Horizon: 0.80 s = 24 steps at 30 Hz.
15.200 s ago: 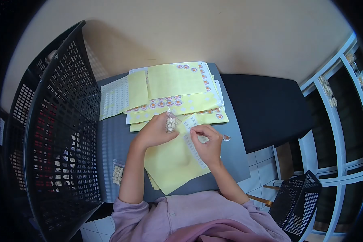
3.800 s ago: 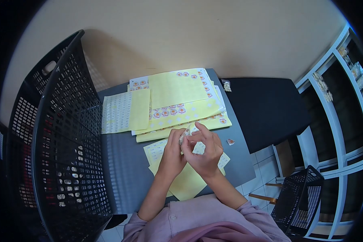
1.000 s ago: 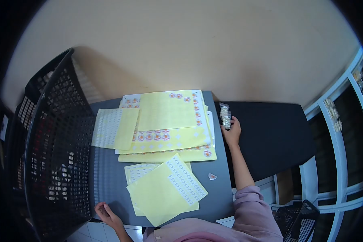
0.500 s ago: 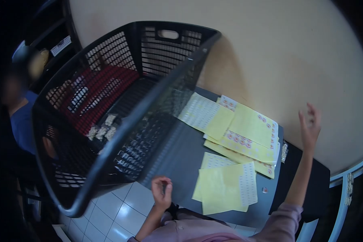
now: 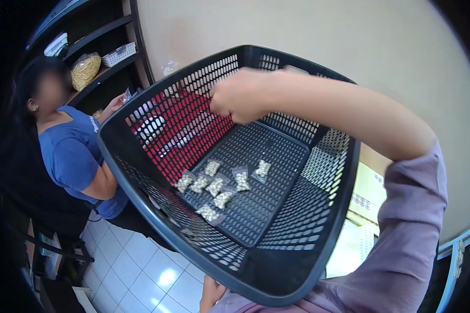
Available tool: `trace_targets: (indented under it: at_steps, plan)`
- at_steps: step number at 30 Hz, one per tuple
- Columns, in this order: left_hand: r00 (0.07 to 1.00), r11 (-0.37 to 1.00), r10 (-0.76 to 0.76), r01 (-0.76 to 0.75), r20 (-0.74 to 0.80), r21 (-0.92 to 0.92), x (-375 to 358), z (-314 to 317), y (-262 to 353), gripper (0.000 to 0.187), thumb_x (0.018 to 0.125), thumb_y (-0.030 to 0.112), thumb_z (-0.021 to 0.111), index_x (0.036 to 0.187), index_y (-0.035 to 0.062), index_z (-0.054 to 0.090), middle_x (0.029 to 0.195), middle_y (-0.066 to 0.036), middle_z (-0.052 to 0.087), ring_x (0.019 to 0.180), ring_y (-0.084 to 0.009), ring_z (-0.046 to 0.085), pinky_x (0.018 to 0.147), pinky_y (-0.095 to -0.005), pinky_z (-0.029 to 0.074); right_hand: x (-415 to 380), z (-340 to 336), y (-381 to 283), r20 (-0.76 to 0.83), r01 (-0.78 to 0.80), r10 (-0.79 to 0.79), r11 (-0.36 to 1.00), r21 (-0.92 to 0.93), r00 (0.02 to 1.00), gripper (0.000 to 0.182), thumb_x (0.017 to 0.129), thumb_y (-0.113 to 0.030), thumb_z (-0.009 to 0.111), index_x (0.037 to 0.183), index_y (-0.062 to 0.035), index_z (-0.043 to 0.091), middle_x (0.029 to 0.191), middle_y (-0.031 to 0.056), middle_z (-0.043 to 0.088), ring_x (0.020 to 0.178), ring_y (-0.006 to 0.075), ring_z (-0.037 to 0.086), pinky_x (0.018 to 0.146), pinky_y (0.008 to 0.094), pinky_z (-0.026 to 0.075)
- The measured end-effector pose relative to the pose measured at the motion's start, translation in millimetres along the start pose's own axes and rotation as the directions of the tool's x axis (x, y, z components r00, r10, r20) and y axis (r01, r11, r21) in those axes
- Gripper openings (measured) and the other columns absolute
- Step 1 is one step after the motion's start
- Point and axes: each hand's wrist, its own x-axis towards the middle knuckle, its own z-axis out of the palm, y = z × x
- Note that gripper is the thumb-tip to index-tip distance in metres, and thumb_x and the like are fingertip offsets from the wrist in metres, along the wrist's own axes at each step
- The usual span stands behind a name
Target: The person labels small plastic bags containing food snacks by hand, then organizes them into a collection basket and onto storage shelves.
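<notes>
A black plastic basket [image 5: 303, 255] with slotted walls is tilted towards me. Several small clear packets [image 5: 216, 185] of pale pieces lie on its floor, most of them clustered, with a single packet [image 5: 262, 169] apart from the rest. My right hand [image 5: 243, 96] is inside the basket's upper part, above those packets. Its fingers are curled, and whatever they may hold is hidden. Below the near rim, my left hand [image 5: 211, 293] shows only in part; the basket covers its fingers.
Yellow sticker sheets [image 5: 363, 201] lie right of the basket, partly covered by my arm. To the left stands a person in a blue shirt [image 5: 70, 148], one hand [image 5: 115, 104] holding something small. Behind are dark shelves [image 5: 102, 75] with a bag of yellowish pieces [image 5: 86, 70].
The basket now fills the middle of view, covering much of the sheets. My right hand has gone from the right side to inside the basket. My left hand is now partly hidden.
</notes>
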Motion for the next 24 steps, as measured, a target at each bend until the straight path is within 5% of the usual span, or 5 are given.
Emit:
trace_targets:
  at_steps: [4, 7, 17, 19, 24]
  plan:
    - [0.905, 0.915, -0.403, 0.396, -0.137, -0.077, -6.7, -16.0, 14.0, 0.007, 0.082, 0.01, 0.049, 0.085, 0.0048, 0.052, 0.074, -0.004, 0.05, 0.064, -0.0167, 0.048, 0.057, -0.0296, 0.039, 62.3, 55.4, -13.4, 0.399, 0.138, -0.14, 0.99, 0.033, 0.906, 0.018, 0.068, -0.012, 0.054, 0.082, -0.0075, 0.062, 0.086, 0.0136, 0.06, 0.083, 0.028, 0.058, 0.068, 0.0407, 0.048]
    - [0.896, 0.903, -0.428, 0.418, -0.123, -0.098, -4.1, -23.2, 6.1, 0.011, 0.082, 0.012, 0.05, 0.089, 0.0035, 0.051, 0.076, -0.006, 0.052, 0.066, -0.0175, 0.049, 0.058, -0.0298, 0.04, 95.8, 133.1, -14.6, 0.563, 0.178, -0.172, 0.983, 0.045, 0.808, 0.024, 0.068, -0.017, 0.056, 0.089, -0.0065, 0.061, 0.089, 0.0142, 0.06, 0.087, 0.0294, 0.057, 0.072, 0.0403, 0.048]
    - [0.822, 0.822, -0.566, 0.568, 0.062, -0.033, -25.4, -20.6, -33.1, 0.036, 0.08, 0.02, 0.055, 0.107, -0.0019, 0.046, 0.091, -0.019, 0.057, 0.082, -0.0314, 0.054, 0.069, -0.0372, 0.043, 88.4, 242.0, -38.9, 0.472, 0.019, -0.177, 0.947, 0.321, 0.863, 0.029, 0.074, -0.022, 0.056, 0.097, -0.0055, 0.056, 0.094, 0.0166, 0.059, 0.09, 0.0329, 0.056, 0.073, 0.041, 0.046]
    - [0.877, 0.865, -0.481, 0.473, -0.007, -0.164, -58.7, 6.9, -108.6, 0.034, 0.081, 0.015, 0.054, 0.111, 0.0024, 0.043, 0.095, -0.016, 0.054, 0.081, -0.0273, 0.052, 0.072, -0.0343, 0.043, 90.0, 242.1, -43.2, 0.416, 0.017, -0.199, 0.916, 0.401, 0.887, 0.02, 0.073, -0.019, 0.055, 0.086, -0.0058, 0.059, 0.086, 0.0159, 0.06, 0.083, 0.0325, 0.058, 0.069, 0.0417, 0.047]
    - [0.997, 0.964, 0.021, -0.041, 0.079, 0.262, -12.1, -26.9, -57.7, 0.034, 0.081, 0.012, 0.053, 0.11, 0.0006, 0.043, 0.094, -0.016, 0.054, 0.081, -0.0261, 0.052, 0.072, -0.034, 0.043, 100.6, 195.2, -15.0, 0.291, 0.114, -0.239, 0.915, 0.388, 0.926, 0.016, 0.071, -0.016, 0.052, 0.081, -0.0062, 0.06, 0.08, 0.0142, 0.061, 0.076, 0.0317, 0.059, 0.064, 0.0402, 0.048]
